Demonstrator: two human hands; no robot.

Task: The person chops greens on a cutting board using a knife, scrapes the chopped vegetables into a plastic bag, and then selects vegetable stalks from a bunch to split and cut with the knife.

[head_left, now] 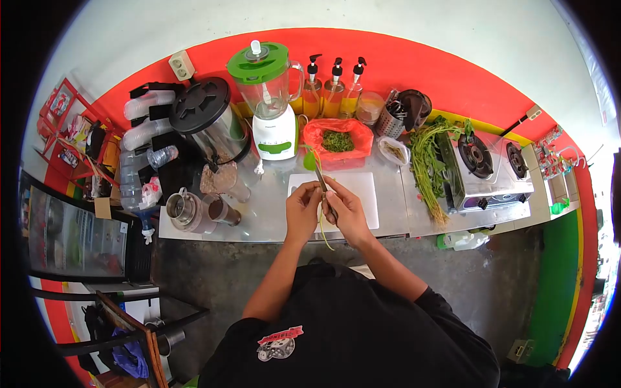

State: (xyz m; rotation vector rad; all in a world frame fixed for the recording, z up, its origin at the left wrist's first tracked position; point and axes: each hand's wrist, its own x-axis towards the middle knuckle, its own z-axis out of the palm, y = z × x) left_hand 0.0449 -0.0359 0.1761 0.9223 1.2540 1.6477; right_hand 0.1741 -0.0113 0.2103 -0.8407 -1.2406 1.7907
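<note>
Both hands are close together over a white cutting board [363, 194]. My right hand [345, 210] is closed round a knife [321, 181], its blade pointing up and away from me. Pinched in my left hand [303, 210] is a green stem [328, 240] with a leaf [310, 160] at its upper end; the stem's lower end hangs below the board's near edge. The blade lies against or very near the stem; exact contact is hidden by the fingers. Beyond the board, a red plastic-lined container [354, 134] holds chopped greens [337, 141].
A blender [274, 132], pump bottles [333, 97] and a utensil holder [390, 121] line the back. Long-stemmed greens [425, 168] lie beside a gas stove [491, 174] at right. A steel pot [210, 119], jug [184, 210] and cups [223, 210] stand at left.
</note>
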